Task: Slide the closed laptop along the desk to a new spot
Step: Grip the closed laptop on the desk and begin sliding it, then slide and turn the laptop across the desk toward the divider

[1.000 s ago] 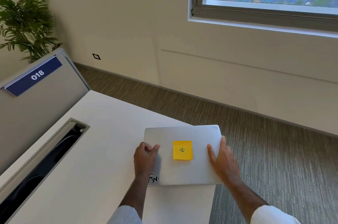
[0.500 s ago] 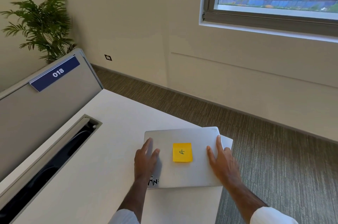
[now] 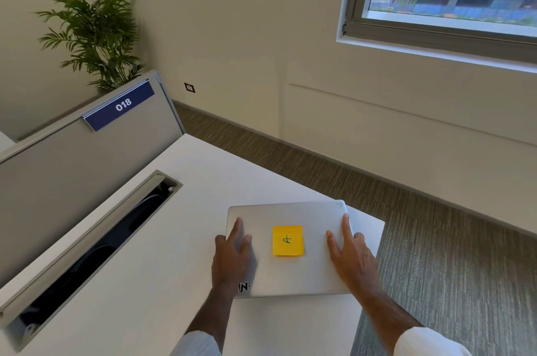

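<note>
Pressing down on the closed silver laptop (image 3: 293, 248), I have both palms flat on its lid, one at each side. My left hand (image 3: 232, 256) lies spread on the left part of the lid, fingers pointing to the far side, the heel of the hand over the near left corner beside a black-and-white sticker (image 3: 243, 287). My right hand (image 3: 350, 254) is spread too, its forefinger stretched along the lid's right edge and the other fingers reaching over that edge. Between my hands a yellow sticky note (image 3: 288, 240) sits in the middle of the lid, with a pen mark on it.

The laptop rests on the white desk (image 3: 162, 239), close to the desk's right end, with a bare strip of desktop showing past its far right corner. To the left, well apart, runs a long open cable tray (image 3: 96, 254) sunk in the desktop. Behind it stands a grey partition (image 3: 58, 169) with a blue label (image 3: 119, 108) reading 018, and a potted palm (image 3: 93, 32) rises beyond.
</note>
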